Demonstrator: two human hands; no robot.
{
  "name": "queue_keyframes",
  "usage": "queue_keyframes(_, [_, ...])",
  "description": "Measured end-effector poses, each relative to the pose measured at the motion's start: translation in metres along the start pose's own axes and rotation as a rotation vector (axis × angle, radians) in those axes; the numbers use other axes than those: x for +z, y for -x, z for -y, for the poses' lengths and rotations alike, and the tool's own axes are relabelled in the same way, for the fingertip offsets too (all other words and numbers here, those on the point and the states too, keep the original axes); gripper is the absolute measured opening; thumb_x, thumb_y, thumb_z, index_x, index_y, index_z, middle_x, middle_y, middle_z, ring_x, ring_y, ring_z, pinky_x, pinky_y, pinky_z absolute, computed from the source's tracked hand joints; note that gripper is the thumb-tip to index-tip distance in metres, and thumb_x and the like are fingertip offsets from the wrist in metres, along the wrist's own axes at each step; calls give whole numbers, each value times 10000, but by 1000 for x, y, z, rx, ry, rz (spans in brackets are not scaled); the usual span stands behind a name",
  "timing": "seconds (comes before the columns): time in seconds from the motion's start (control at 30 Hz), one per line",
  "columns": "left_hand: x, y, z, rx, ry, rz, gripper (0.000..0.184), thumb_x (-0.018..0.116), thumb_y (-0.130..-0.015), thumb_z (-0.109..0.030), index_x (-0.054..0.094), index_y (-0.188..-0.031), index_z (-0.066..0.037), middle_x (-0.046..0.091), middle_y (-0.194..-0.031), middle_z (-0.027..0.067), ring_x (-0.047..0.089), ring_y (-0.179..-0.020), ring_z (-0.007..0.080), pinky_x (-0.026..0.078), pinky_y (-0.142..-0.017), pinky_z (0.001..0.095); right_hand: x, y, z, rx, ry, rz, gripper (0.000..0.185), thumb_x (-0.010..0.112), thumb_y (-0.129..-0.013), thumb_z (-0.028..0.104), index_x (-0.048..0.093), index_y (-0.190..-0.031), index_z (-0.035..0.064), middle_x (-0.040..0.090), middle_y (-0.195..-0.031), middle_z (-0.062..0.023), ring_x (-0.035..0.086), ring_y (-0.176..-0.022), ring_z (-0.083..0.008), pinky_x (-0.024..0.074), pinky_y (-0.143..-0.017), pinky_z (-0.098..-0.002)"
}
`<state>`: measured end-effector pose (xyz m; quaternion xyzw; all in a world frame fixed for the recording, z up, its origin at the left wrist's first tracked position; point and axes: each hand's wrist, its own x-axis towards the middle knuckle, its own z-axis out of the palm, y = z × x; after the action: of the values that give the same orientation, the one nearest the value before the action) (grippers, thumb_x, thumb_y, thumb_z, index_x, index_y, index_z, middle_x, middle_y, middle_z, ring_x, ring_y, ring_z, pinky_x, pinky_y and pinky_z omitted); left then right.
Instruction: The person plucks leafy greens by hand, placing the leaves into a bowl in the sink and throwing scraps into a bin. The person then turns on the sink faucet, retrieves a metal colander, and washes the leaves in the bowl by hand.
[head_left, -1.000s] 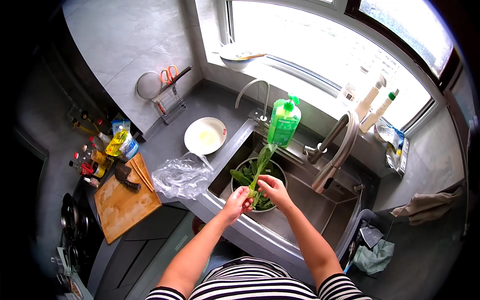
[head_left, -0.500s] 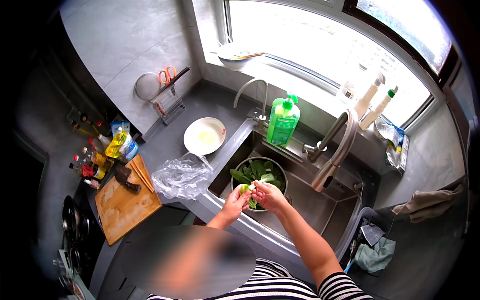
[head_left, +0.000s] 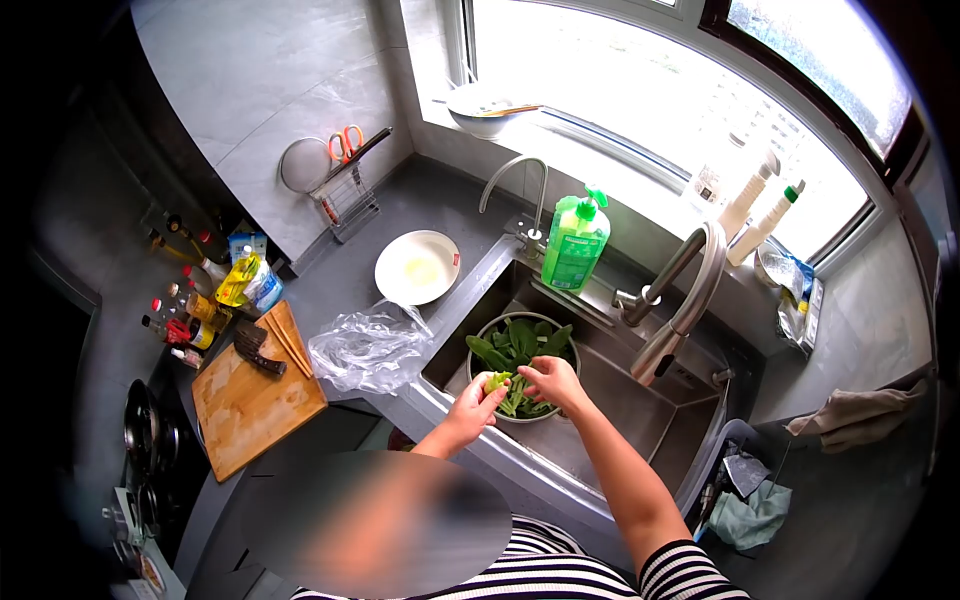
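A metal bowl (head_left: 574, 362) sits in the sink and holds dark green leaves (head_left: 515, 342) with paler stalks toward the near side. My left hand (head_left: 474, 410) is closed around a small light-green vegetable piece (head_left: 496, 382) at the bowl's near left rim. Just over the leaves, on the right side of the bowl, is my right hand (head_left: 556, 384). Its fingers are parted and I see nothing between them. The palm side of both hands is partly hidden.
The sink (head_left: 640, 415) has a tall faucet (head_left: 690, 300) on its right and green soap bottle (head_left: 576, 240) behind. Left of it lie a crumpled plastic bag (head_left: 365, 348), a white plate (head_left: 410, 290) and a cutting board (head_left: 255, 410) bearing a cleaver (head_left: 257, 350) and chopsticks (head_left: 288, 345).
My right hand has parted from my left and moved slightly right over the bowl. The vegetable piece stays in my left hand. The whole view has shifted a little.
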<state>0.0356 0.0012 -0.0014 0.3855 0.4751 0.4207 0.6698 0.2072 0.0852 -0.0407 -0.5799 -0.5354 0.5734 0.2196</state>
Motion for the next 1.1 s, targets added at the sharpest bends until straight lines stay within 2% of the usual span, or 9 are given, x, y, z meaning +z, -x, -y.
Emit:
queue_keyframes(0.13, [-4, -2, 4, -38, 14, -29, 204, 447, -965, -206, 471, -1149, -122, 361, -730, -65, 314, -596, 22, 304, -511, 192, -4, 27, 33, -327, -347, 236, 312, 667, -842, 166, 607, -1096, -6, 640, -957, -66, 602, -789, -69, 477, -636, -208])
queue_keyframes(0.17, [-6, -4, 7, -56, 43, -25, 209, 437, -963, -197, 460, -1160, -129, 353, -725, -66, 311, -594, 23, 303, -512, 193, 2, 20, 18, -407, -326, 261, 264, 666, -835, 114, 626, -1078, 18, 631, -952, -38, 551, -824, -37, 446, -680, -199])
queue_keyframes(0.2, [-7, -5, 12, -49, 69, 2, 197, 435, -961, -198, 458, -1144, -128, 377, -734, -65, 332, -596, 21, 320, -512, 186, 2, 28, 27, -498, -185, 205, 211, 666, -828, 104, 647, -1019, 15, 627, -879, -22, 538, -733, -30, 438, -625, -192])
queue_keyframes(0.37, [-6, -7, 9, 18, 33, -19, 165, 457, -950, -200, 452, -1084, -104, 464, -761, -54, 395, -603, 16, 358, -505, 173, 8, 33, 32, -367, -253, 158, 134, 630, -846, 98, 659, -926, -5, 616, -724, 1, 523, -616, -37, 419, -545, -192])
queue_keyframes(0.57, [-13, -14, 16, 118, -61, -135, 151, 512, -928, -154, 464, -1045, -72, 563, -844, -22, 460, -637, 13, 372, -503, 173, 8, 36, 36, -368, -204, 106, 141, 637, -844, 116, 659, -887, -16, 627, -741, -9, 542, -627, -46, 430, -540, -206])
queue_keyframes(0.7, [-12, -13, 14, 94, 23, -161, 152, 533, -918, -154, 494, -1035, -64, 583, -847, -14, 462, -630, 12, 373, -501, 170, 12, 42, 41, -536, -30, 7, 132, 656, -805, 95, 660, -866, -21, 647, -768, -77, 568, -616, -84, 448, -552, -240])
queue_keyframes(0.87, [-16, -12, 13, 165, -220, -177, 172, 546, -922, -195, 557, -1023, -57, 585, -809, -29, 477, -614, 16, 392, -509, 173, 13, 43, 46, -626, 106, -74, 113, 647, -768, 71, 665, -845, -10, 646, -747, -120, 581, -592, -117, 454, -552, -259])
queue_keyframes(0.97, [-18, -12, 14, 187, -210, -177, 192, 543, -928, -214, 574, -1025, -51, 585, -798, -34, 484, -609, 19, 405, -518, 174, 15, 44, 44, -449, 82, -60, 117, 632, -806, 82, 657, -861, -18, 625, -686, -44, 560, -594, -67, 458, -554, -228])
queue_keyframes(1.1, [-21, -12, 18, 159, -121, -156, 202, 523, -934, -222, 584, -1041, -62, 593, -831, -32, 505, -675, 19, 450, -573, 184, 16, 36, 36, -342, -57, -1, 125, 628, -806, 88, 648, -874, -15, 624, -676, -44, 559, -590, -70, 460, -556, -228])
